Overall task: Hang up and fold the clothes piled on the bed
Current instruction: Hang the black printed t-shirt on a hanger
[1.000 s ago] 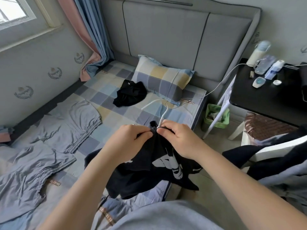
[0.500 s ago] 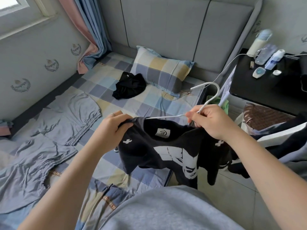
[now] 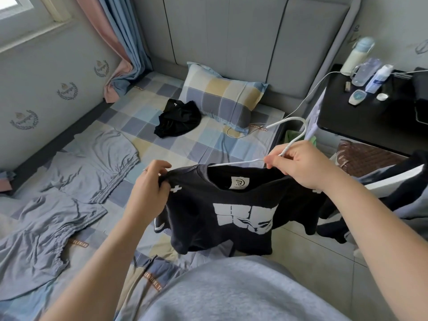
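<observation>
— What are you holding up there?

— I'm holding a black T-shirt with a white print in the air, over the near edge of the bed and the floor beside it. It's hanging on a white hanger, and the collar label is facing me.

— And your hands?

— My left grip is pinching the shirt's shoulder, with the fingers curling onto the cloth. My right grip is clamping on the hanger just under its hook, which is pointing up and away from me. The shirt's other shoulder is running beneath that hand.

— What's lying on the bed?

— A crumpled black garment is sitting against the checked pillow, touching its corner. Two grey garments are lying spread flat on my left, towards the wall.

— Anything on your right?

— A black worktop is standing just beside the bed, carrying some bottles and small items. More dark clothes are hanging at the right edge, but I can't tell what they are.
</observation>
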The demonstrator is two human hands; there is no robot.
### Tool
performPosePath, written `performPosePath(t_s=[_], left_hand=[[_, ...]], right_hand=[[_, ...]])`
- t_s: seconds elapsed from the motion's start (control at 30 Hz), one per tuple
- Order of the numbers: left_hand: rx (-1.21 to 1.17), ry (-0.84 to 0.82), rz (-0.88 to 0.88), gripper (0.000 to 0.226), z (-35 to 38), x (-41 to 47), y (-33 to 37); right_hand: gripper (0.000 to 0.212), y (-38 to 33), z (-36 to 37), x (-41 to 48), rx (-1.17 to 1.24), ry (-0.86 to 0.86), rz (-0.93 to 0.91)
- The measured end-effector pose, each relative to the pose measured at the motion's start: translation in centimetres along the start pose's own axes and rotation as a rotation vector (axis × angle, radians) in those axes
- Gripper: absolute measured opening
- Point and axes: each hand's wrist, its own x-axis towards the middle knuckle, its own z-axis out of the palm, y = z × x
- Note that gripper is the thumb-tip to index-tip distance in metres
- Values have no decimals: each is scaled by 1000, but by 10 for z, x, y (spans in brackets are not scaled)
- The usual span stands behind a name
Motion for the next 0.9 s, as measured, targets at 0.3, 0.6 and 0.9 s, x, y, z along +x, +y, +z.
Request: performPosePath(t_s=[0.3, 0.6, 0.9], left_hand=[[110, 119, 265, 30, -20, 15, 17], [66, -92, 201, 36, -20, 28, 15], [42, -123, -47, 37, 15, 18, -6]], right_hand=[[20, -8, 15, -9, 5, -89, 0], [25, -3, 32, -17, 165, -75, -17], [33, 13, 31, -18, 428, 74, -7]])
